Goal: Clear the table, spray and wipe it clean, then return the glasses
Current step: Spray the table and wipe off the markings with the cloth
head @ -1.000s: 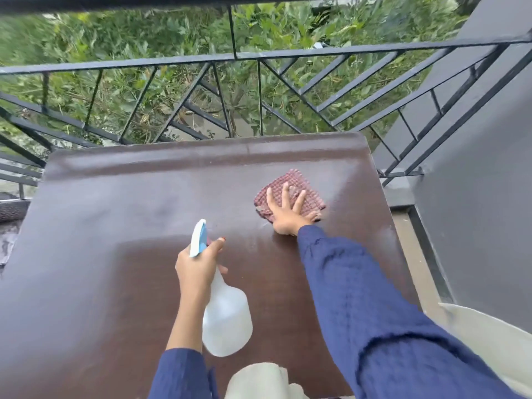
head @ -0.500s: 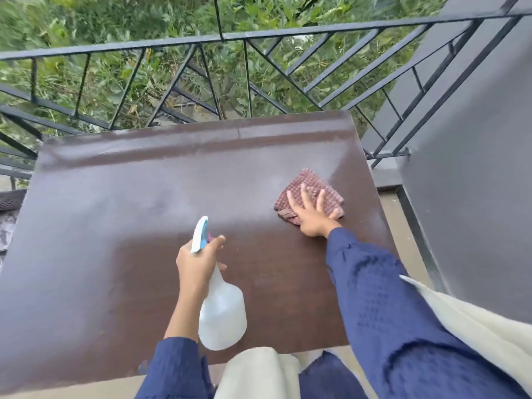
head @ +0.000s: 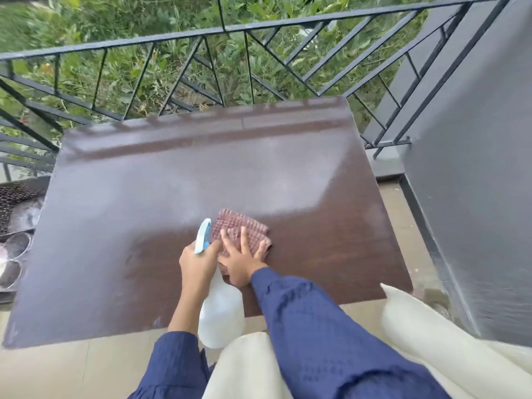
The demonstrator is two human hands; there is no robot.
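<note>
R hand (head: 240, 264) flat, fingers spread, pressing red cloth (head: 240, 227) on desk (head: 144, 197); L hand (head: 197, 262) grips spray bottle (head: 220, 311).

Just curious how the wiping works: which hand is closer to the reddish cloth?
Right. The right hand lies flat on the cloth, fingers spread, pressing it to the table. The left hand grips the spray bottle just beside the cloth's left edge.
</note>
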